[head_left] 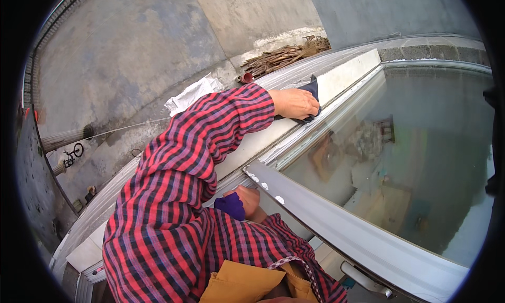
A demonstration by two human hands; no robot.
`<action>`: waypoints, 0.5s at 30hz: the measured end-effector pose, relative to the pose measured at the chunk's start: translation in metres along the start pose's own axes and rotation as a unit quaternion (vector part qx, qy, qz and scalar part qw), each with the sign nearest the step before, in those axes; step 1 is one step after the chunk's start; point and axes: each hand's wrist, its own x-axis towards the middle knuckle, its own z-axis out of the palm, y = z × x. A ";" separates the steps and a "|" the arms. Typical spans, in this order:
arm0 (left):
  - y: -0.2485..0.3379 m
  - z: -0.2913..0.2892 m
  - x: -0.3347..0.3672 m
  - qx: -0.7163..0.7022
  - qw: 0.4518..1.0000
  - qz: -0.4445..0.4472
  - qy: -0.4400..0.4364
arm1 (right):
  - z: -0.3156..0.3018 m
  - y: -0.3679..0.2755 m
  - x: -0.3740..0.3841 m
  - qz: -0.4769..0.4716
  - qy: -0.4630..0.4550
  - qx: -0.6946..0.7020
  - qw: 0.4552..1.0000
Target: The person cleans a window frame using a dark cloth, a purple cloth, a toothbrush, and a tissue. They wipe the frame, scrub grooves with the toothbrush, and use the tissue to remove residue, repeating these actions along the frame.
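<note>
Your left hand pressed a dark cloth on the white window ledge, fingers together on it. The ledge ran long, away up and to the right. Your right hand clamped a purple cloth near the window frame.

Bundle of sticks, white sack, bicycle (far below), window handle

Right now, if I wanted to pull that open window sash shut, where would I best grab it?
Probably the handle near the lower end of the white window sash: it sticks out from the flat frame, so fingers can hook it from below. The sash's edges look too flat and wide to pinch.
</note>
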 end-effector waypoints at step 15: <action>0.160 -0.038 -0.198 -0.118 0.992 -0.038 0.017 | -0.009 -0.002 0.009 -0.047 -0.012 -0.006 0.999</action>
